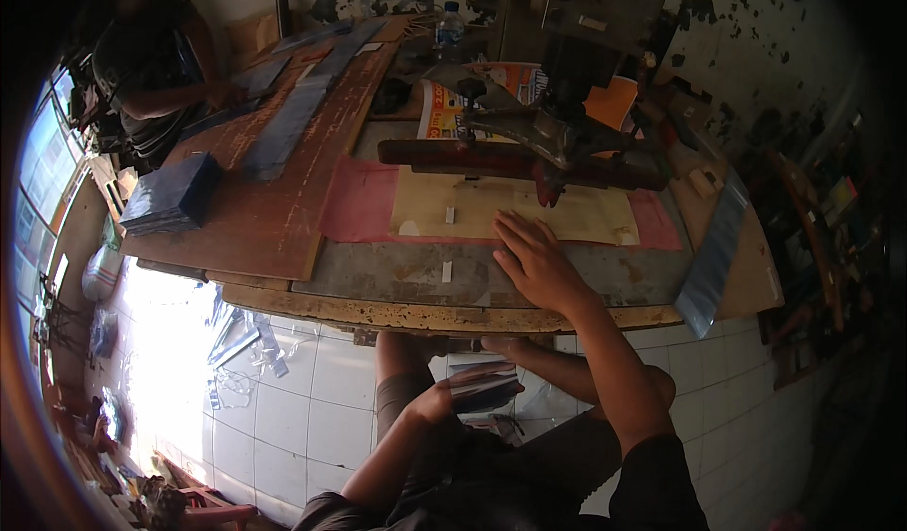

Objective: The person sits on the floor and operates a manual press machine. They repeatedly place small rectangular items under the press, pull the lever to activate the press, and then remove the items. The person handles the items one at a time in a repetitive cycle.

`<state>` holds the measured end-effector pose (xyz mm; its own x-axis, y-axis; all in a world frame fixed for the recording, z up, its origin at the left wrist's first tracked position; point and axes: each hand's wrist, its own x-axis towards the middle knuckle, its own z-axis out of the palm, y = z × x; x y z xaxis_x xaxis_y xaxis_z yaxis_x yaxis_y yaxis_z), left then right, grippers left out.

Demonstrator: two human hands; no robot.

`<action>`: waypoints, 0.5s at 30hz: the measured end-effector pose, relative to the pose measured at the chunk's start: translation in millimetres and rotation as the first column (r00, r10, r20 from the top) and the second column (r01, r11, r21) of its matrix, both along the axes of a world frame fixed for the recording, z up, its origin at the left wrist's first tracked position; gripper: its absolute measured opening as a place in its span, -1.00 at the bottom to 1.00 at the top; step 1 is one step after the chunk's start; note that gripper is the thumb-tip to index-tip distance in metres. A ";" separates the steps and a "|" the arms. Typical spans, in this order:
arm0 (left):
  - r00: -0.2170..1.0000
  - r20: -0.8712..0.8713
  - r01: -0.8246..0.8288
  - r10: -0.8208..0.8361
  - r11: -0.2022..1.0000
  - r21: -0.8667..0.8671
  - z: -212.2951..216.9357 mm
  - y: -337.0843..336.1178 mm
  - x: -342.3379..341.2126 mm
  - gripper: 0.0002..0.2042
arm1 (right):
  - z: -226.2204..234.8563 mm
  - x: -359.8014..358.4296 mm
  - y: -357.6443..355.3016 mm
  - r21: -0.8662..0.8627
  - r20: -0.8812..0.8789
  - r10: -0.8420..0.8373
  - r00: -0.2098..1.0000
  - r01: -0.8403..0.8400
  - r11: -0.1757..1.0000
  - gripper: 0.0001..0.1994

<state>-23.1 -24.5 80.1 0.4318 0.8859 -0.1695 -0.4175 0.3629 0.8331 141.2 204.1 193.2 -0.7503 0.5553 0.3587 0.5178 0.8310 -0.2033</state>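
Your right hand lies flat on the table, fingers spread, palm pressing down near the yellow sheet under the heavy machine. It holds nothing. Your left hand is below the table edge, over your lap, with its grip closed around a small stack of shiny plastic sheets.

I think the main danger is at the machine: its red head hangs just beyond your right fingertips, so a small slide forward could bring them under it. The plastic sheets look slippery and are held only at one end, so some may slide out and fall on the tiled floor. Another person works at the far left, well apart from you.
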 end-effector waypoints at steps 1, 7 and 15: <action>1.000 -0.021 -0.013 0.014 0.999 0.042 -11.2 -1.6 -0.9 -0.43 | 0.5 -1.3 -0.6 0.002 -0.003 0.007 1.000 -0.007 1.000 -0.48; 0.997 -0.073 -0.020 0.024 0.999 0.048 -13.7 -0.4 0.4 -0.42 | 0.0 -2.0 1.0 -0.003 -0.011 -0.010 1.000 0.010 1.000 -0.47; 1.000 0.004 -0.024 0.024 0.991 0.129 -57.3 -1.1 -3.0 -0.46 | -2.5 -4.4 1.3 0.007 -0.001 -0.015 1.000 0.015 1.000 -0.46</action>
<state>-26.1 -25.6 22.9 0.4105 0.9104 -0.0525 -0.4268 0.2426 0.8712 136.8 205.5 190.8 -0.7418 0.5637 0.3633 0.5297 0.8247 -0.1982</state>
